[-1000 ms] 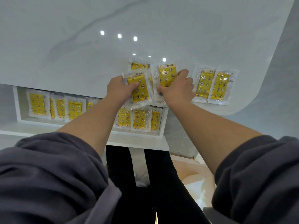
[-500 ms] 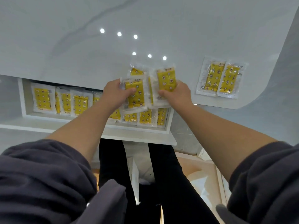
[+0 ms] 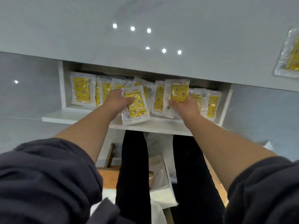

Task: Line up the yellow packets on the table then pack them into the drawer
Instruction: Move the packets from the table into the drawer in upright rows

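- The drawer (image 3: pixel 61 88), open under the counter (image 3: pixel 97 38), already holds a row of yellow packets (image 3: pixel 81 90).
- The left hand (image 3: pixel 116 101), fingers pinched on it, holds the left packet (image 3: pixel 137 109) over the drawer's middle.
- The right hand (image 3: pixel 185 106) curls its fingers round the right packet (image 3: pixel 179 92), just beside.
- Far right, a leftover packet (image 3: pixel 288 59) lies on the counter: packing looks mostly done, not finished.

- Single view, worn on the person's head, wide-angle, looking steeply down and forward.
- It hangs over the near edge of the table (image 3: pixel 194 16), close above the open drawer (image 3: pixel 161 125).
- The wearer's own sleeves (image 3: pixel 48 175) and legs (image 3: pixel 134 159) fill the bottom of the frame.
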`<state>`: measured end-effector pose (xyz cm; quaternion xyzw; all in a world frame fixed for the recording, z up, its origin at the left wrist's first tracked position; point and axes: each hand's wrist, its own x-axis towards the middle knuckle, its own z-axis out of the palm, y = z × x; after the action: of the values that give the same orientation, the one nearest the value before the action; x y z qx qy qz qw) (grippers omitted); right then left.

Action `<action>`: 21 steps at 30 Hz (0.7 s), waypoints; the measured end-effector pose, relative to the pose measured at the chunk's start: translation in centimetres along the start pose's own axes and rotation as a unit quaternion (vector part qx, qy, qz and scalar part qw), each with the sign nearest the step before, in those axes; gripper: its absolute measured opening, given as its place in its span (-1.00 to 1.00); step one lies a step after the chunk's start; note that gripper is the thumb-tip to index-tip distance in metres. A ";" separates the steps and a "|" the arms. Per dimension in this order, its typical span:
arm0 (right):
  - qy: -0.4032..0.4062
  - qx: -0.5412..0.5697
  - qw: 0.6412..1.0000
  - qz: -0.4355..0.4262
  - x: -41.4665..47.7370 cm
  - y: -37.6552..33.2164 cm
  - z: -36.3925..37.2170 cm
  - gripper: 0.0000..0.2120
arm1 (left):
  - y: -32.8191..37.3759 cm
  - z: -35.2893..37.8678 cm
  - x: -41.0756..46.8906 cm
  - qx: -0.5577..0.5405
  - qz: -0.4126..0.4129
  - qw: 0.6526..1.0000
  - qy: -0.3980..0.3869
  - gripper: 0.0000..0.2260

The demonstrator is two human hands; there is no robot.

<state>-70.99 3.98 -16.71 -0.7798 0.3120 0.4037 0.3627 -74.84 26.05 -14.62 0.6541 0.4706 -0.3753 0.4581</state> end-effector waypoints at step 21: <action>-0.081 -0.033 0.993 -0.075 -3.3 -2.4 1.0 -0.90 | -0.8 -8.0 2.6 0.244 0.125 0.961 0.041 -0.63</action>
<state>-71.10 6.70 -13.57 -0.7776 0.2087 0.4471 0.3898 -74.40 34.52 -14.81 0.8143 0.2976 -0.3913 0.3086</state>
